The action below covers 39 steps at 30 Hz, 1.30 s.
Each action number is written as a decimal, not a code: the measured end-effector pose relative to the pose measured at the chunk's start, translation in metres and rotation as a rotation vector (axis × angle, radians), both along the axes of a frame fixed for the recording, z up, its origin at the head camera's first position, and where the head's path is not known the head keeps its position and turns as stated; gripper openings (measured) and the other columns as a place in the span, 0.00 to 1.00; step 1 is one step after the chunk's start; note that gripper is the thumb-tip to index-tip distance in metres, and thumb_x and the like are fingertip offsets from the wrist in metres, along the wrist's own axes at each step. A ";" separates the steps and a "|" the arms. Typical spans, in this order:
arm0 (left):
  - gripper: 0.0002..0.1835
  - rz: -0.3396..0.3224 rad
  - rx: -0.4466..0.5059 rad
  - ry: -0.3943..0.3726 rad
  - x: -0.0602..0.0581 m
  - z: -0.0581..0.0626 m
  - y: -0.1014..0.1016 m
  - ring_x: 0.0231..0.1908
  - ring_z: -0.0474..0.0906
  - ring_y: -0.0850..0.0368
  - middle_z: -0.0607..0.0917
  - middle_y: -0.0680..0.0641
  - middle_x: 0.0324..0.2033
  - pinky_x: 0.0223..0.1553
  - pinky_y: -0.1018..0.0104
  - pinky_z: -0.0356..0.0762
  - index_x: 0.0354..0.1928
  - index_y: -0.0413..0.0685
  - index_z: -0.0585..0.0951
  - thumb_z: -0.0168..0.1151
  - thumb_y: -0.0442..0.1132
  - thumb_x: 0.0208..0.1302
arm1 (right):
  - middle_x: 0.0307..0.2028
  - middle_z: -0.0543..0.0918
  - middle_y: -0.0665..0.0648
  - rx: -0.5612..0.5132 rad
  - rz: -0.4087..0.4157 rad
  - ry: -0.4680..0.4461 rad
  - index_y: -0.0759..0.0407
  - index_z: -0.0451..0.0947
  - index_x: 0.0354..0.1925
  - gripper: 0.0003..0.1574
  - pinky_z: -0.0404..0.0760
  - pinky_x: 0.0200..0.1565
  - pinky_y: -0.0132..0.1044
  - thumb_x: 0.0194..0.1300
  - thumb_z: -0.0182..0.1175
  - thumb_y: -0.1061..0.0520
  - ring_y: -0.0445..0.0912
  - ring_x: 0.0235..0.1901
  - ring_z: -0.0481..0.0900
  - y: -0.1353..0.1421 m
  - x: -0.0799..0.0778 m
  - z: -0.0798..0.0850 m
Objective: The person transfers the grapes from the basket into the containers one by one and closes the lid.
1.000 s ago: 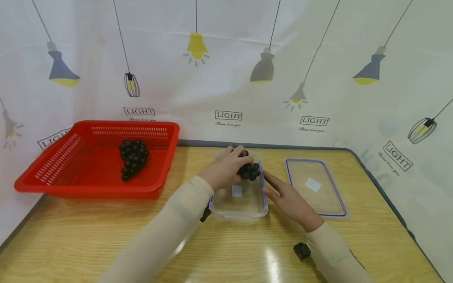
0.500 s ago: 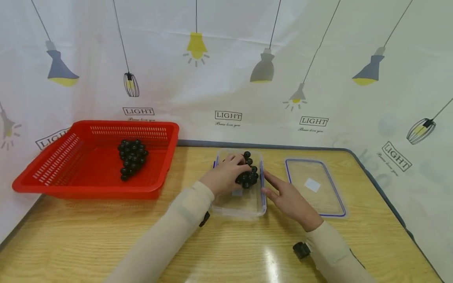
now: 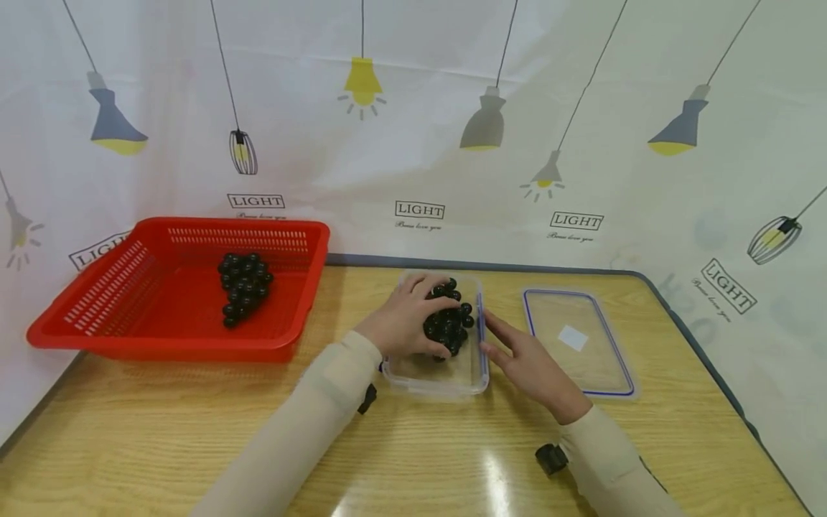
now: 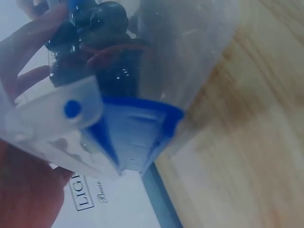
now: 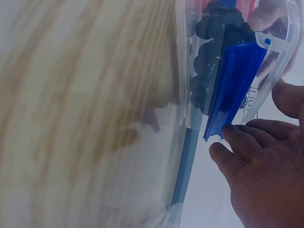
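A bunch of black grapes [image 3: 446,329] lies inside a clear plastic food container [image 3: 433,388] at the middle of the table. My left hand [image 3: 403,319] reaches over the container's left wall, its thumb and fingers spread and curved round the bunch. Part of the bunch is hidden under that hand. At the container's right wall is my right hand [image 3: 533,366], its fingers extended. In the right wrist view, its fingertips touch the lower end of a blue flip latch [image 5: 237,80], which hangs outward from the wall.
A red basket [image 3: 174,305] stands on the left with another bunch of black grapes [image 3: 244,286] in it. The container's clear lid [image 3: 584,362], with a blue seal, lies flat on the right. Behind the wooden table [image 3: 413,459] hangs a lamp-patterned sheet [image 3: 291,108].
The grapes have been lowered and spread out in the container, moving slightly nearer the front. My left hand's thumb and fingers have spread wider round them. My right hand stays at the wall.
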<state>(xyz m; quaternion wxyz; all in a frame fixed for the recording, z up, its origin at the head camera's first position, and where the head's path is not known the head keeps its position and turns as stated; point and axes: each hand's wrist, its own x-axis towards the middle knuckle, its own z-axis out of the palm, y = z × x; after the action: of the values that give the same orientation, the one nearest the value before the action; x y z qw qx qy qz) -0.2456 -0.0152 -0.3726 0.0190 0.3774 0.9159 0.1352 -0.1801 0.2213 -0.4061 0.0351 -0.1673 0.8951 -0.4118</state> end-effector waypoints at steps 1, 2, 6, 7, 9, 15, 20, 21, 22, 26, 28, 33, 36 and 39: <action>0.43 0.007 0.000 -0.022 0.000 -0.001 0.000 0.72 0.47 0.46 0.54 0.50 0.74 0.69 0.47 0.53 0.69 0.62 0.72 0.72 0.64 0.50 | 0.71 0.58 0.66 -0.005 0.002 -0.001 0.66 0.50 0.75 0.38 0.58 0.66 0.59 0.77 0.50 0.54 0.61 0.70 0.55 0.000 0.000 0.000; 0.43 0.014 -0.001 -0.045 0.000 -0.003 -0.001 0.71 0.47 0.46 0.53 0.51 0.74 0.68 0.47 0.55 0.69 0.62 0.71 0.73 0.64 0.50 | 0.71 0.58 0.66 -0.009 0.004 0.000 0.66 0.50 0.75 0.38 0.58 0.66 0.59 0.77 0.50 0.54 0.61 0.70 0.56 0.000 0.000 -0.001; 0.42 0.039 -0.023 -0.092 0.001 -0.008 0.000 0.69 0.52 0.47 0.56 0.52 0.74 0.65 0.49 0.62 0.69 0.62 0.72 0.71 0.65 0.51 | 0.71 0.60 0.66 -0.014 0.004 0.006 0.66 0.51 0.75 0.37 0.58 0.66 0.58 0.77 0.51 0.54 0.61 0.69 0.57 -0.001 0.000 0.000; 0.42 0.044 -0.029 -0.093 0.001 -0.009 0.001 0.68 0.53 0.48 0.56 0.52 0.73 0.64 0.49 0.63 0.69 0.62 0.72 0.71 0.65 0.52 | 0.71 0.60 0.66 -0.017 0.004 0.008 0.66 0.51 0.75 0.37 0.58 0.66 0.58 0.77 0.51 0.54 0.61 0.69 0.57 -0.001 0.000 0.000; 0.41 0.051 -0.039 -0.088 0.002 -0.009 0.002 0.67 0.55 0.48 0.57 0.52 0.73 0.64 0.49 0.63 0.68 0.61 0.73 0.70 0.65 0.52 | 0.71 0.60 0.66 -0.018 0.003 0.010 0.66 0.52 0.75 0.37 0.59 0.66 0.58 0.77 0.51 0.54 0.61 0.69 0.57 -0.002 -0.001 0.000; 0.41 0.069 -0.055 -0.092 0.006 -0.004 0.002 0.66 0.56 0.48 0.59 0.49 0.72 0.63 0.50 0.64 0.68 0.61 0.73 0.69 0.66 0.52 | 0.71 0.59 0.66 -0.022 0.012 0.004 0.66 0.50 0.75 0.37 0.59 0.66 0.57 0.77 0.51 0.55 0.60 0.69 0.57 -0.001 -0.003 0.000; 0.41 0.069 -0.080 -0.073 0.007 -0.003 0.003 0.66 0.57 0.46 0.59 0.48 0.72 0.63 0.50 0.64 0.67 0.58 0.74 0.69 0.66 0.53 | 0.72 0.58 0.65 -0.046 0.019 -0.010 0.64 0.50 0.75 0.37 0.58 0.66 0.56 0.76 0.51 0.57 0.59 0.70 0.56 -0.001 -0.004 0.000; 0.41 0.073 -0.086 -0.065 0.007 -0.004 0.004 0.66 0.57 0.46 0.59 0.48 0.72 0.63 0.50 0.64 0.67 0.58 0.74 0.68 0.66 0.53 | 0.72 0.59 0.65 -0.048 0.021 -0.008 0.64 0.51 0.75 0.37 0.58 0.66 0.56 0.76 0.51 0.57 0.59 0.70 0.57 -0.001 -0.005 -0.001; 0.40 0.076 -0.094 -0.053 0.007 -0.005 0.004 0.65 0.57 0.46 0.59 0.48 0.71 0.64 0.51 0.64 0.66 0.58 0.75 0.68 0.67 0.53 | 0.71 0.59 0.65 -0.051 0.023 -0.007 0.64 0.51 0.75 0.37 0.58 0.66 0.57 0.76 0.51 0.57 0.60 0.70 0.57 -0.001 -0.004 -0.001; 0.40 0.078 -0.124 0.006 0.007 -0.012 0.008 0.64 0.60 0.46 0.64 0.49 0.68 0.62 0.50 0.66 0.65 0.57 0.76 0.67 0.68 0.53 | 0.71 0.59 0.66 -0.071 0.026 -0.023 0.65 0.51 0.75 0.37 0.57 0.67 0.57 0.76 0.51 0.57 0.60 0.70 0.56 -0.001 -0.004 -0.001; 0.40 0.077 -0.131 0.040 0.006 -0.016 0.010 0.63 0.61 0.46 0.67 0.50 0.66 0.61 0.49 0.66 0.64 0.57 0.76 0.67 0.68 0.52 | 0.72 0.59 0.66 -0.078 0.022 -0.033 0.65 0.51 0.75 0.37 0.56 0.67 0.57 0.76 0.51 0.57 0.60 0.70 0.55 -0.001 -0.004 0.000; 0.39 0.090 -0.121 0.088 0.006 -0.021 0.011 0.61 0.63 0.47 0.70 0.51 0.63 0.59 0.48 0.68 0.63 0.58 0.77 0.68 0.68 0.51 | 0.72 0.59 0.65 -0.074 0.016 -0.033 0.65 0.52 0.75 0.36 0.55 0.67 0.57 0.76 0.51 0.57 0.60 0.70 0.55 -0.001 -0.004 0.000; 0.39 0.095 -0.121 0.099 0.008 -0.021 0.011 0.61 0.63 0.47 0.71 0.51 0.62 0.59 0.48 0.68 0.63 0.58 0.77 0.67 0.69 0.51 | 0.72 0.58 0.65 -0.071 0.015 -0.037 0.65 0.51 0.75 0.37 0.55 0.67 0.56 0.76 0.51 0.56 0.59 0.70 0.55 -0.002 -0.005 0.000; 0.40 0.102 -0.121 0.108 0.009 -0.021 0.010 0.61 0.63 0.47 0.71 0.51 0.62 0.60 0.48 0.67 0.63 0.58 0.77 0.67 0.69 0.51 | 0.72 0.57 0.64 -0.070 0.018 -0.043 0.64 0.51 0.75 0.37 0.55 0.67 0.56 0.76 0.51 0.56 0.59 0.71 0.54 -0.002 -0.006 0.001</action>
<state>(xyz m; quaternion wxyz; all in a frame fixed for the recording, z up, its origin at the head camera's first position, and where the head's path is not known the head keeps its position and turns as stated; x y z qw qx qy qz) -0.2368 -0.0049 -0.3937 -0.0146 0.3352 0.9401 0.0597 -0.1856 0.2188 -0.4050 0.0522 -0.1674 0.8777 -0.4460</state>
